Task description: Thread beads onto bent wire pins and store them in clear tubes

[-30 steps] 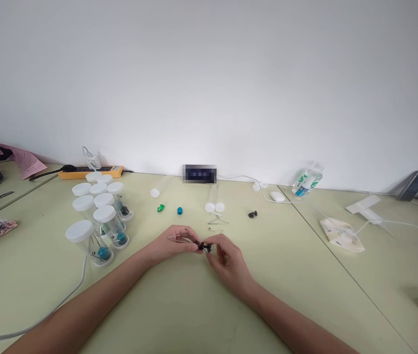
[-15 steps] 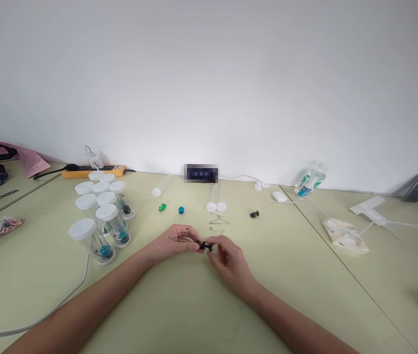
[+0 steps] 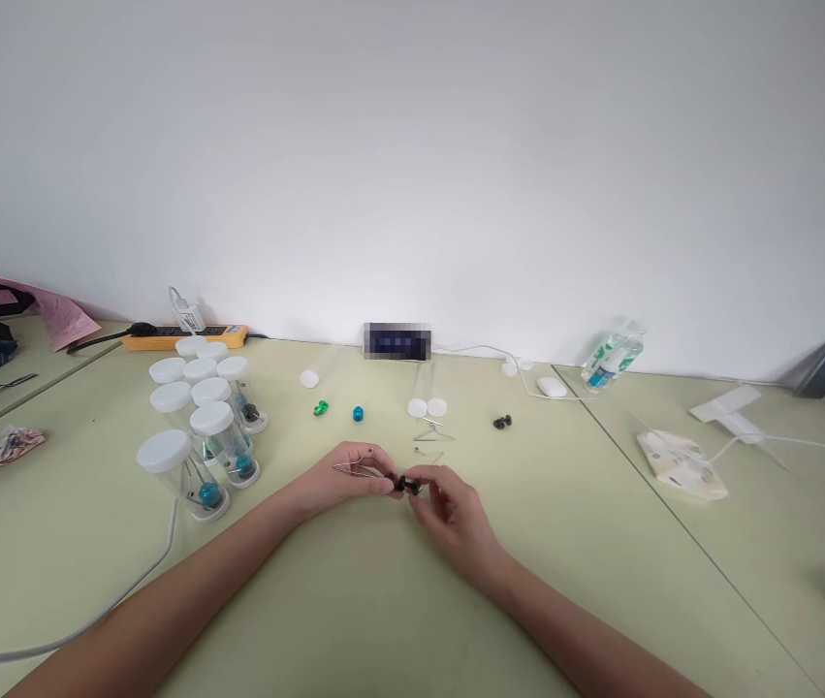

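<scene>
Two hands' fingers pinch one black bead (image 3: 404, 483) and one wire (image 3: 355, 470); seven capped tubes (image 3: 203, 427) stand left

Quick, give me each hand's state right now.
Left hand: closed on a thin metal wire piece.
Right hand: pinching a small black piece.

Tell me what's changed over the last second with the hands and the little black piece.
Hardly anything. The left hand still pinches the thin metal wire clip, and the right hand still fingers the small black piece between them. Only the view shifted slightly; the capped clear tubes and loose beads stayed put.
</scene>
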The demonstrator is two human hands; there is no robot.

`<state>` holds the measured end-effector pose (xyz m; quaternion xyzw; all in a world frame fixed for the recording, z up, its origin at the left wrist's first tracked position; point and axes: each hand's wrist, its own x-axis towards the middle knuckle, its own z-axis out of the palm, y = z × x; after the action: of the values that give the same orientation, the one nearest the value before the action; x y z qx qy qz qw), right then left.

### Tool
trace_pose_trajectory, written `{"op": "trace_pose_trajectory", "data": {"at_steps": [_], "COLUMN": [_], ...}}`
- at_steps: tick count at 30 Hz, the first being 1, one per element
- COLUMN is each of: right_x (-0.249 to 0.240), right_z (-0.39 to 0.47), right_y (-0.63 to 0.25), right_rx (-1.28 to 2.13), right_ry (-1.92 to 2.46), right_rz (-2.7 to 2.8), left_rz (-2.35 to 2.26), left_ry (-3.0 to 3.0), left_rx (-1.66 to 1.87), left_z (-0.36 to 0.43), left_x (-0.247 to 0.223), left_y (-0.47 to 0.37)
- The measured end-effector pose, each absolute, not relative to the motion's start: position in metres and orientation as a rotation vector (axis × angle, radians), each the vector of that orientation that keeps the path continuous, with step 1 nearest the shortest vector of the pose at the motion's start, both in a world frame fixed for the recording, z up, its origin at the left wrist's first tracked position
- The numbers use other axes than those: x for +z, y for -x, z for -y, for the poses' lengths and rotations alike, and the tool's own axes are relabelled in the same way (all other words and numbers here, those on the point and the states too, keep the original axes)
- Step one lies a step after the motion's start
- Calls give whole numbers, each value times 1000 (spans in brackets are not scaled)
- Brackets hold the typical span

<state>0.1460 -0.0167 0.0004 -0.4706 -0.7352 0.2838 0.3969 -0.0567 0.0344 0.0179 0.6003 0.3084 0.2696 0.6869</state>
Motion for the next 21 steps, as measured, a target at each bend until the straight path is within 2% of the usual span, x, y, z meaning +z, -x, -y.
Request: {"op": "trace_pose_trajectory", "data": {"at_steps": [21], "right_x": [4], "right_z": [17], "right_y": [-145], "right_rx": [769], "right_ry": [1139], "right_rz": [1846], "left_rz": [-686], "left_ry": [-1310], "left_rx": [617], "left_z": [-35], "left_x": [15], "left_y": [57]}}
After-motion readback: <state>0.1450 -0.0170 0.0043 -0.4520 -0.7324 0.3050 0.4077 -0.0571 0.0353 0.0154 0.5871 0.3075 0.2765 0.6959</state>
